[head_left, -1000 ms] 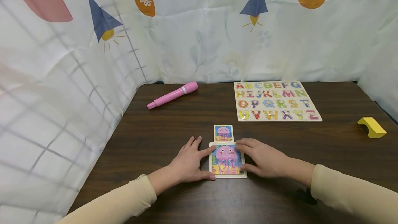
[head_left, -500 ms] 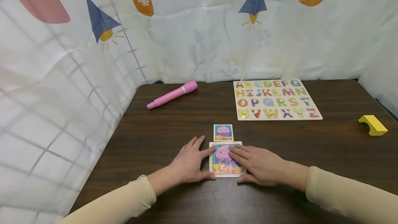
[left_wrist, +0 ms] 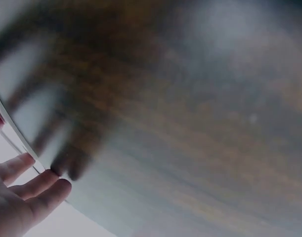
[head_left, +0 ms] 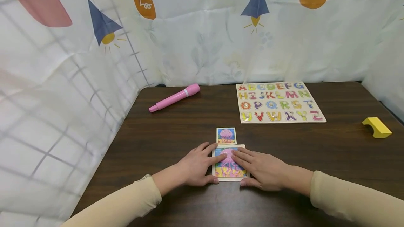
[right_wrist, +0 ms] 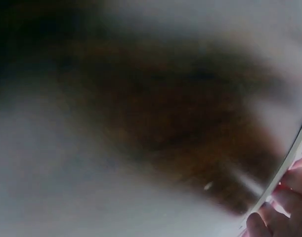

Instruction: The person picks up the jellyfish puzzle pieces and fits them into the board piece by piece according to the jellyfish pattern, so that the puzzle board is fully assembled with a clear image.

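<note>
A square jigsaw puzzle of a pink jellyfish (head_left: 230, 171) in a pale frame lies flat on the dark wooden table, between my two hands. My left hand (head_left: 196, 166) spreads over its left side, index finger on the jellyfish and thumb by the lower left edge. From the right, my right hand (head_left: 268, 171) lays extended fingers across the picture, its thumb by the lower right corner. Just beyond the frame is a small jellyfish picture card (head_left: 226, 136). Each wrist view catches fingertips at a thin pale edge of the frame (left_wrist: 15, 126).
A wooden alphabet board (head_left: 281, 101) lies at the back right. At the back left is a pink microphone-shaped wand (head_left: 174, 98). A yellow arch block (head_left: 377, 127) sits near the right edge. A patterned curtain (head_left: 202, 45) hangs behind the table (head_left: 176, 129).
The right fingers have slid left from the puzzle's right edge onto the picture. More recently, the left index finger has moved right onto the jellyfish. The puzzle stays in place.
</note>
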`<state>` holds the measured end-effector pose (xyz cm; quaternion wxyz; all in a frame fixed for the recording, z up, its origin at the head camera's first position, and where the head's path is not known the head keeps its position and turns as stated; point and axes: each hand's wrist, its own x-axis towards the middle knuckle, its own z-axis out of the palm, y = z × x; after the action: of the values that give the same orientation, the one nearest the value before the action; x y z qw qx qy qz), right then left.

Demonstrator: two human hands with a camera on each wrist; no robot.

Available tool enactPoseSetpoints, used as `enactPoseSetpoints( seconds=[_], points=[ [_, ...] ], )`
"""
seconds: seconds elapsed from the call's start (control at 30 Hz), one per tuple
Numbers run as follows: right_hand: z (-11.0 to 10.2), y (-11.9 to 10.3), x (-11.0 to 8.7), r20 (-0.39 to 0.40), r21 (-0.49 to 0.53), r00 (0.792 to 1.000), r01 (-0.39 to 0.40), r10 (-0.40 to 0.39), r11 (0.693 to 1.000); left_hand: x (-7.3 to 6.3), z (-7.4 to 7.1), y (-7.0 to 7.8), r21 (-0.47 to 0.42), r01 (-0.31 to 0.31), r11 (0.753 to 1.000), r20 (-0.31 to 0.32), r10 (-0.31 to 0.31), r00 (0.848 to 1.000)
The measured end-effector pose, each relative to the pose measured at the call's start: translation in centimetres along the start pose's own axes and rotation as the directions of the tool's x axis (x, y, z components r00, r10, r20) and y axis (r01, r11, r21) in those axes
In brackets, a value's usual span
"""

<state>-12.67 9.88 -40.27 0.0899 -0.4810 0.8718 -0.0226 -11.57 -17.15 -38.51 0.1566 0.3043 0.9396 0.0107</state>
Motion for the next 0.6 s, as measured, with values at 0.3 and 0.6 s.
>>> enactPoseSetpoints(
  seconds=[0.3, 0.6],
  points=[
    [-0.29, 0.38, -0.02, 0.002, 0.061, 1.0, 0.005, -0.005, 0.998, -0.22, 0.13, -0.25, -0.077, 0.007, 0.997, -0.026, -0.009, 1.0],
    [-0.62, 0.49, 0.13, 0.013, 0.109, 1.0, -0.011, 0.01, 0.994, -0.39, 0.42, -0.39, -0.124, -0.003, 0.992, -0.042, -0.003, 0.999]
  ],
)
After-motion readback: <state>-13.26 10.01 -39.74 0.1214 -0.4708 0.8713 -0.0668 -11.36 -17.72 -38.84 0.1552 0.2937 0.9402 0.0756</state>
